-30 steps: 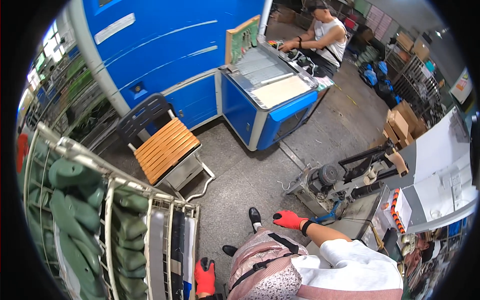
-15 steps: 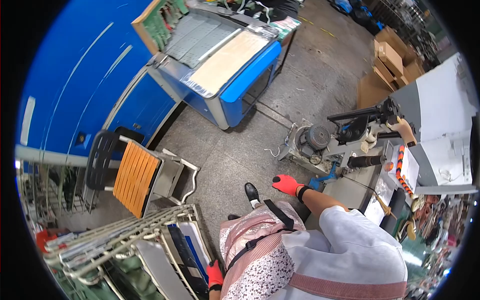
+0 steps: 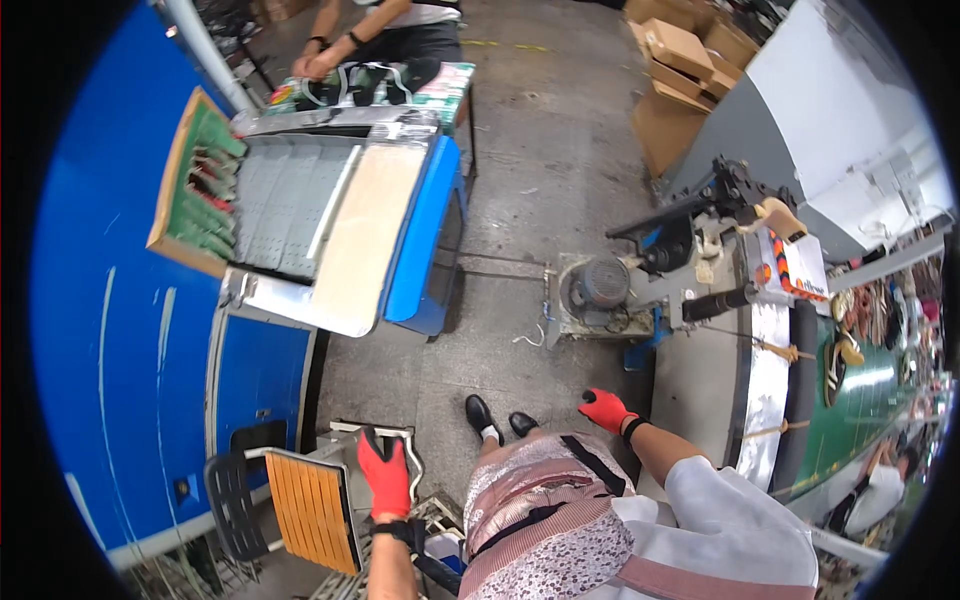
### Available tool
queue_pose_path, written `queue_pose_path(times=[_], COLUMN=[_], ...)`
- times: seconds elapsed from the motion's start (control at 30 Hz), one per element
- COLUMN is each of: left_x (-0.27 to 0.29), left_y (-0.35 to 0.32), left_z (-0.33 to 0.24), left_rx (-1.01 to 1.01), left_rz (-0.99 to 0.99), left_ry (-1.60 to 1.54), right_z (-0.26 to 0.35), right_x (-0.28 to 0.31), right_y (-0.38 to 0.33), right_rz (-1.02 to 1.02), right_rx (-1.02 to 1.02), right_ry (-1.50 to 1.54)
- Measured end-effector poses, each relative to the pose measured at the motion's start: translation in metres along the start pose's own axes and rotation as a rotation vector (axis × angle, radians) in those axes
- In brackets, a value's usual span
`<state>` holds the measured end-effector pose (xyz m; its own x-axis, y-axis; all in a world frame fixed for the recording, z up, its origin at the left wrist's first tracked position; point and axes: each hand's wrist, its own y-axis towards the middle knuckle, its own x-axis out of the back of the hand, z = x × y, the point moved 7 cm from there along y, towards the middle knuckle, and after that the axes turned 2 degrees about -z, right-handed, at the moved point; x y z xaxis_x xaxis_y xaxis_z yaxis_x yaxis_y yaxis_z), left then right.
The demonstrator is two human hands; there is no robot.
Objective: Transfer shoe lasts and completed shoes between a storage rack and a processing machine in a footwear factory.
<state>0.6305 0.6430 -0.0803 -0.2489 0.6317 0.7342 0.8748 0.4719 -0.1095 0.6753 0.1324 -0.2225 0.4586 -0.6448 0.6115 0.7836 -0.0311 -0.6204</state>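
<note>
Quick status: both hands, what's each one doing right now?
Left hand: red glove, open, fingers flat, holding nothing, over the metal frame beside the orange-slat chair.
Right hand: red glove, loosely curled, nothing visibly held.

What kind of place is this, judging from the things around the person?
Most likely a factory floor or workshop. A large blue machine with a metal work surface stands on bare concrete, a motor-driven machine sits nearby, and cardboard boxes are stacked at the back. The left hand and right hand wear red work gloves.
</note>
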Motion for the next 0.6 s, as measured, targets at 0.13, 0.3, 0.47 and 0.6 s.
queue_pose_path(times=[0.13,0.3,0.47,0.6], left_x=[-0.004,-0.048,-0.1,-0.087], left_y=[0.103,0.207,0.236,0.233], left_z=[-0.106,-0.155,-0.128,-0.115], left_rx=[-0.25,-0.533,-0.596,-0.605], left_rz=[0.01,0.049,-0.078,-0.147], left_ry=[0.169,0.343,0.727,0.849], right_z=[0.009,0.011,-0.056,-0.134], right_x=[0.015,-0.018,-0.119,-0.219], right_y=[0.015,0.091,0.214,0.318], right_rz=[-0.092,-0.2,-0.221,-0.334], right_rx=[-0.16,-0.223,-0.358,-0.568], right_ry=[0.164,0.231,0.481,0.697])
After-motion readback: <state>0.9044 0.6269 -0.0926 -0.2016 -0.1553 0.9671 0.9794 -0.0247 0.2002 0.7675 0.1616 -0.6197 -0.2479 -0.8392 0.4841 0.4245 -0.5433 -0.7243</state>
